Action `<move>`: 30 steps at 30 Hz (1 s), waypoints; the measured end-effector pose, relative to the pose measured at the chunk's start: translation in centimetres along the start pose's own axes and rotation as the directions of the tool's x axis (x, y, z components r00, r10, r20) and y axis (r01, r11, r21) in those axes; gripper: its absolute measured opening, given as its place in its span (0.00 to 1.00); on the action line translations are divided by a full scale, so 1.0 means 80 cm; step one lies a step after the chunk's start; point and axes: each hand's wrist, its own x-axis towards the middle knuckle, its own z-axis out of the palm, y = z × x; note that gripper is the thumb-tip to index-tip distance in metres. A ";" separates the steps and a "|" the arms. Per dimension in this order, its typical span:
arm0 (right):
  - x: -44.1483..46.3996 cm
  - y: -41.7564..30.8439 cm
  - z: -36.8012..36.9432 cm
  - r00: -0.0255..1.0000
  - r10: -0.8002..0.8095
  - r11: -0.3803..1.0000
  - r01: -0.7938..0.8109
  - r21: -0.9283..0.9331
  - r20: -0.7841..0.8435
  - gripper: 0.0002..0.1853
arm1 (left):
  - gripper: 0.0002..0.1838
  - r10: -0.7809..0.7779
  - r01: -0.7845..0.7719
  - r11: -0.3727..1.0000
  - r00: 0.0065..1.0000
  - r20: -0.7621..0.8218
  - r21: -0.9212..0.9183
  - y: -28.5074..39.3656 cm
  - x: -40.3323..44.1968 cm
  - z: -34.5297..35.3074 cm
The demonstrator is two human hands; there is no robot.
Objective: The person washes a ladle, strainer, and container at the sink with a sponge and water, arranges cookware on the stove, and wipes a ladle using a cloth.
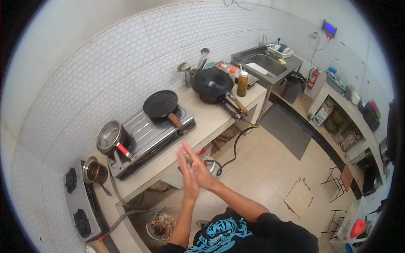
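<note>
My left hand (187, 176) and my right hand (201, 168) are raised in front of the counter's edge, palms together, fingers stretched out and pointing up. Neither shows anything held. Behind them, a black flat pan (160, 104) with a brown handle rests on the right side of the steel gas stove (147, 135). On the stove's left side sit steel saucepans (110, 135), one with a red handle. A large black wok (211, 84) stands farther right on the counter.
Sauce bottles (242, 83) stand beside the wok. A second stove (80, 202) and a small pot (93, 169) are at the left. Beyond are a sink (268, 64), a bin (292, 88), shelves (337, 114), a floor mat (283, 130) and a black hose (236, 148).
</note>
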 end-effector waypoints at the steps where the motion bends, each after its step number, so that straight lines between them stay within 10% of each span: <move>1: -0.001 -0.011 -0.021 0.999 -0.014 0.990 0.018 -0.138 0.029 0.40 | 0.40 0.011 -0.011 1.000 1.000 0.012 -0.003 -0.024 -0.006 0.032; 3: -0.003 -0.021 -0.072 0.998 -0.026 0.958 0.040 -0.282 0.051 0.42 | 0.41 -0.249 0.259 0.884 0.966 0.077 -0.390 -0.059 -0.015 0.098; 15: 0.028 -0.091 -0.457 0.987 -0.075 0.859 -0.008 -0.511 -0.142 0.40 | 0.43 -0.270 0.518 0.488 0.855 0.443 -0.703 -0.058 0.179 0.460; 16: 0.035 -0.095 -0.485 0.995 -0.010 0.762 -0.058 -0.645 -0.102 0.39 | 0.41 -0.517 0.535 0.245 0.777 0.358 -0.809 0.016 0.198 0.481; 21: 0.091 -0.051 -0.629 0.907 -0.136 0.674 -0.210 -0.709 -0.399 0.31 | 0.29 -0.258 0.640 0.243 0.767 0.588 -0.729 -0.001 0.220 0.510; 23: 0.119 -0.034 -0.678 0.856 -0.078 0.775 -0.271 -0.570 -0.511 0.30 | 0.18 -0.306 0.564 0.659 0.806 0.507 -0.498 -0.040 0.241 0.514; 25: 0.150 -0.020 -0.703 0.840 0.004 0.871 -0.269 -0.411 -0.542 0.30 | 0.12 -0.353 0.531 0.638 0.845 0.401 -0.557 -0.089 0.270 0.531; 30: 0.258 -0.015 -0.695 0.957 -0.266 0.766 0.139 -0.627 -0.112 0.33 | 0.25 -0.359 0.388 0.626 0.914 0.191 -0.677 -0.126 0.397 0.583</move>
